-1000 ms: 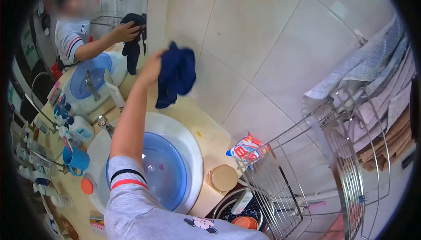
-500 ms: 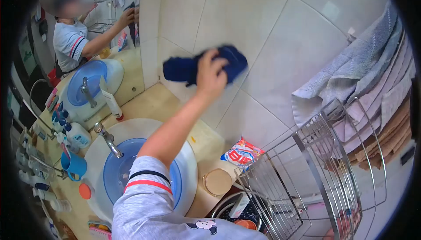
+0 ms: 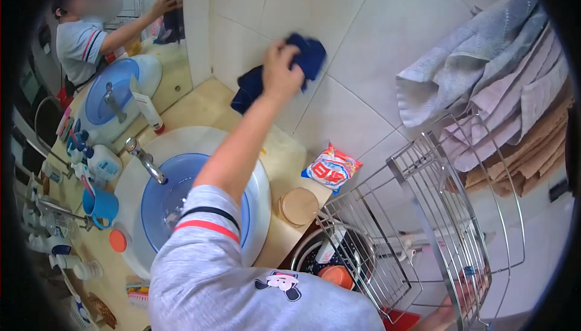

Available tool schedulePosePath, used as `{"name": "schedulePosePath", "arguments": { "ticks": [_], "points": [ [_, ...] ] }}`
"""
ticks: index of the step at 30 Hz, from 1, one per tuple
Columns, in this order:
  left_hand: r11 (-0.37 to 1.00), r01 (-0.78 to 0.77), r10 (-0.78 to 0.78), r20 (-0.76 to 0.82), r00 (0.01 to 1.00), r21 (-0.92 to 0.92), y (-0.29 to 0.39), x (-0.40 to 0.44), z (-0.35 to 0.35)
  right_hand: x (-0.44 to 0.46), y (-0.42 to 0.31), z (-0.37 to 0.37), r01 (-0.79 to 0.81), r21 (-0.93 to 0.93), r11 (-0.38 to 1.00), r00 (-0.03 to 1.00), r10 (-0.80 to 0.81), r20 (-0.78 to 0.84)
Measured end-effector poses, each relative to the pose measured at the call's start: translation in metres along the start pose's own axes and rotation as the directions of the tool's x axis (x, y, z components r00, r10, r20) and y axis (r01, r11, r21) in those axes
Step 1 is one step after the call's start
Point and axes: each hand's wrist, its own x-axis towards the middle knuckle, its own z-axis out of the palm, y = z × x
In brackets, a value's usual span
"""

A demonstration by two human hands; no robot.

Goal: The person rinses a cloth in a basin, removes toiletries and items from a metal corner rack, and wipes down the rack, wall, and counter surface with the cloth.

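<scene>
My left hand (image 3: 282, 72) is stretched out to the tiled wall, fingers bent over a dark blue cloth (image 3: 310, 58). The cloth is bunched against the tiles, and one end hangs to the lower left of the hand. At lower right, partly hidden behind a wire rack (image 3: 417, 170), is what looks like my right hand (image 3: 475, 288); the bars and blur hide its fingers. Below my left arm is a white sink (image 3: 260, 210) with a blue basin (image 3: 172, 170) in it.
A mirror (image 3: 163, 58) stands at the left. Around the sink are a tap (image 3: 145, 160), a blue mug (image 3: 100, 205), a pump bottle (image 3: 104, 164), a lidded jar (image 3: 298, 206) and a detergent bag (image 3: 331, 167). Towels (image 3: 466, 58) hang at the right.
My left hand has moved slightly up and left across the wall with the cloth, which has changed shape and tilted. The camera view has shifted a little.
</scene>
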Motion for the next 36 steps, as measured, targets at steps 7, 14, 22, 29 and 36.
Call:
{"name": "schedulePosePath", "arguments": {
  "ticks": [7,14,22,29,36],
  "points": [
    [0.957,0.251,-0.115,0.610,0.784,-0.142,-0.052,-0.063,-0.049,0.021,0.023,0.018,-0.001,0.162,0.987,0.997,-0.011,0.070],
    [0.906,0.232,-0.384,0.457,0.803,0.353,-0.130,0.058,-0.152,0.017,0.012,0.016,0.024,0.181,0.983,0.999,-0.030,0.031],
    [0.351,0.096,-0.855,0.278,0.438,0.931,-0.172,-0.041,-0.104,0.009,0.002,-0.002,0.048,0.256,0.966,0.978,0.006,-0.208],
    [0.743,-0.137,-0.506,0.684,0.526,0.655,-0.200,-0.103,-0.074,0.020,-0.005,0.042,-0.057,0.274,0.960,0.903,-0.068,0.425],
    [0.921,-0.132,-0.299,0.883,0.361,0.366,-0.084,-0.140,-0.054,0.006,0.013,0.045,-0.017,0.234,0.972,0.999,0.028,-0.047]
  ]
}}
